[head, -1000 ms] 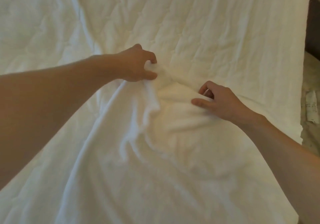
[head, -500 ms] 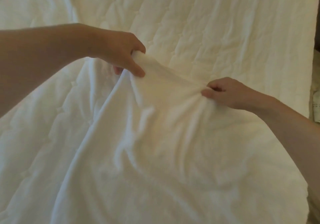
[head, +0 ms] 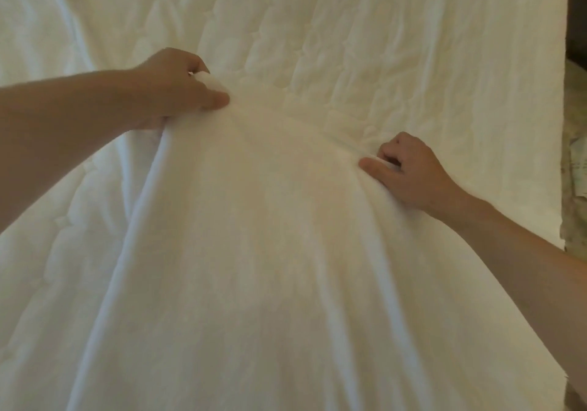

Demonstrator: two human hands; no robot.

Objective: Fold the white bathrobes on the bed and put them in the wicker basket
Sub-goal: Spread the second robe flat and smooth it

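A white bathrobe (head: 270, 267) lies spread over the quilted bed (head: 381, 45), running from the middle of the view down to the bottom edge. My left hand (head: 178, 86) pinches its far left corner between thumb and fingers. My right hand (head: 409, 172) pinches the far right corner, lower and closer to me. The cloth between the two hands is pulled fairly flat, with a thick hem running down the left side. No wicker basket is in view.
The bed's right edge (head: 563, 125) runs down the right side. Beyond it lies a patterned floor (head: 576, 207) with a small white paper slip (head: 579, 169). A dark piece of furniture (head: 578, 7) stands at the top right.
Both hands have drawn apart with the robe's far edge, stretching the bunched cloth flat. The left hand went down and left; the right hand moved right.
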